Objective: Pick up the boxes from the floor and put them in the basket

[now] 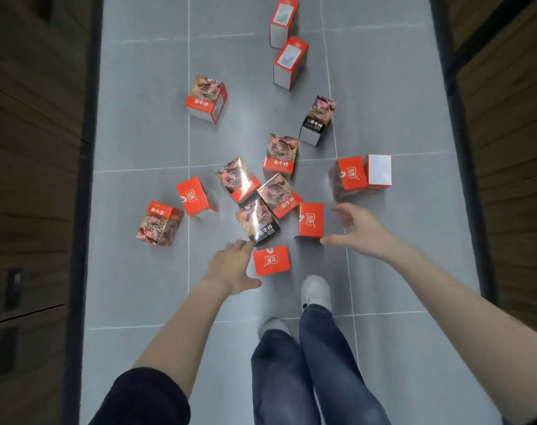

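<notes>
Several red, white and food-print boxes lie scattered over the grey tiled floor (138, 142). Nearest my feet is a small red box (271, 260). My left hand (232, 266) hovers just left of it, fingers apart, fingertips close to a black-and-print box (259, 220). My right hand (360, 230) is spread open just right of an upright red box (311, 219), holding nothing. More boxes cluster in the middle (276, 191) and stand farther off (291, 62). No basket is in view.
Dark wooden walls or cabinets (31, 179) line both sides of the corridor, with black strips along the floor edges. My legs in blue jeans and grey shoes (316, 291) stand just behind the nearest box. Bare tiles lie at the far left and near right.
</notes>
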A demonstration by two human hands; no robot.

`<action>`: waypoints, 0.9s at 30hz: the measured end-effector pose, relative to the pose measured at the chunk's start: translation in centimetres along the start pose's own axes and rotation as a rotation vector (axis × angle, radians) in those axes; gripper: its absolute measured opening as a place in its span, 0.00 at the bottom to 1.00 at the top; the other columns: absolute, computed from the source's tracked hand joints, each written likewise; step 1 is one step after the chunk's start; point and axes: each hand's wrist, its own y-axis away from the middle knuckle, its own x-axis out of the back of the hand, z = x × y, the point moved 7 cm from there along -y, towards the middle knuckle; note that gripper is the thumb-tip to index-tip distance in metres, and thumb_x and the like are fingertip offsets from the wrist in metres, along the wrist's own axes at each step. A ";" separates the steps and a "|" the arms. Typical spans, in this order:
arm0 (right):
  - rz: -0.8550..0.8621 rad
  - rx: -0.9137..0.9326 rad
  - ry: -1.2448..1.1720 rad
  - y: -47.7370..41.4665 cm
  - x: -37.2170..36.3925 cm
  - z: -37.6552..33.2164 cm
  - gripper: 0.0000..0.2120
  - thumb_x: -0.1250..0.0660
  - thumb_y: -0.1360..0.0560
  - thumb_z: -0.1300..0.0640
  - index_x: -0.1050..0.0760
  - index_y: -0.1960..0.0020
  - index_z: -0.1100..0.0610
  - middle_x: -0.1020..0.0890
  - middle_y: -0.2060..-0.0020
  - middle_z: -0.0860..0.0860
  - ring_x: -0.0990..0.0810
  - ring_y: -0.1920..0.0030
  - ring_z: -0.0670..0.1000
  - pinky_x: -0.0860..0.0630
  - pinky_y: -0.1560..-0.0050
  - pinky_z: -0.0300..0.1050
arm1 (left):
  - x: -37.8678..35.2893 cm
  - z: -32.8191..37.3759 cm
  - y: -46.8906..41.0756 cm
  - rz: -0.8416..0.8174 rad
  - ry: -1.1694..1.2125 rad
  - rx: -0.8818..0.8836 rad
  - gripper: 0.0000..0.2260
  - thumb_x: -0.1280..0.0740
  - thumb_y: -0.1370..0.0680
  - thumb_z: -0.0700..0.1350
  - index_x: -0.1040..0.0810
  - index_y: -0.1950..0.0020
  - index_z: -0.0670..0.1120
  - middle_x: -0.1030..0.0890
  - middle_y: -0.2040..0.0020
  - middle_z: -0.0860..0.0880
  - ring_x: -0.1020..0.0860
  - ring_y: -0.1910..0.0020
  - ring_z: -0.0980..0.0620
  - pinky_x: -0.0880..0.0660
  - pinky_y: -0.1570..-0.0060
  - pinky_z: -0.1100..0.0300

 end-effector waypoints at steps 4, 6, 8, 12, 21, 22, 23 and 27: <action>-0.083 -0.018 0.062 -7.1 -4.5 5.2 0.35 0.24 0.34 0.59 0.34 0.32 0.61 0.24 0.39 0.58 0.25 0.38 0.54 0.33 0.41 0.38 | -5.7 -2.0 -8.0 0.044 0.020 0.023 0.40 0.28 0.31 0.55 0.43 0.25 0.45 0.37 0.28 0.44 0.36 0.31 0.43 0.35 0.36 0.53; -0.095 -0.035 0.080 -10.4 -6.3 7.9 0.35 0.23 0.35 0.57 0.33 0.32 0.59 0.24 0.38 0.57 0.26 0.37 0.55 0.32 0.36 0.43 | -8.3 -2.7 -11.4 0.079 0.027 0.027 0.42 0.27 0.32 0.55 0.44 0.25 0.46 0.38 0.27 0.44 0.36 0.30 0.44 0.38 0.34 0.53; -0.086 -0.046 0.097 -13.2 -7.7 10.3 0.36 0.23 0.36 0.56 0.33 0.32 0.59 0.24 0.38 0.58 0.26 0.37 0.56 0.31 0.34 0.46 | -10.6 -2.8 -14.4 0.108 0.038 0.008 0.43 0.27 0.33 0.56 0.45 0.24 0.47 0.39 0.26 0.46 0.38 0.29 0.45 0.40 0.32 0.54; -0.088 -0.074 0.119 -17.2 -10.0 13.9 0.36 0.23 0.35 0.55 0.34 0.31 0.57 0.24 0.38 0.57 0.26 0.37 0.54 0.32 0.37 0.43 | -16.0 -2.5 -19.0 0.066 -0.024 -0.049 0.48 0.27 0.35 0.58 0.50 0.23 0.48 0.42 0.25 0.46 0.42 0.26 0.47 0.45 0.29 0.54; 0.079 -0.116 0.050 -19.9 -11.6 17.7 0.36 0.22 0.37 0.55 0.33 0.32 0.57 0.23 0.38 0.54 0.25 0.40 0.53 0.33 0.46 0.39 | -22.3 -2.7 -21.4 0.222 -0.268 -0.002 0.52 0.19 0.46 0.52 0.42 0.29 0.45 0.26 0.39 0.41 0.27 0.40 0.41 0.32 0.38 0.46; 0.089 -0.125 0.035 -20.0 -11.7 17.8 0.37 0.22 0.37 0.55 0.33 0.32 0.58 0.24 0.37 0.54 0.26 0.39 0.52 0.33 0.46 0.39 | -22.2 -2.8 -21.5 0.263 -0.259 -0.015 0.50 0.19 0.46 0.50 0.40 0.30 0.45 0.24 0.42 0.42 0.25 0.43 0.42 0.30 0.41 0.47; 0.088 -0.135 0.026 -20.0 -11.8 17.9 0.37 0.22 0.37 0.55 0.34 0.31 0.58 0.25 0.37 0.53 0.26 0.38 0.52 0.33 0.45 0.39 | -21.9 -2.8 -21.7 0.273 -0.244 -0.026 0.49 0.19 0.47 0.50 0.39 0.31 0.45 0.24 0.43 0.42 0.25 0.44 0.42 0.29 0.42 0.47; 0.061 -0.175 0.049 -19.5 -12.0 17.7 0.39 0.23 0.36 0.53 0.36 0.30 0.57 0.27 0.35 0.54 0.28 0.36 0.53 0.32 0.41 0.43 | -19.9 -3.7 -21.5 0.208 -0.083 0.050 0.48 0.23 0.37 0.56 0.47 0.25 0.47 0.30 0.35 0.44 0.31 0.36 0.44 0.38 0.34 0.51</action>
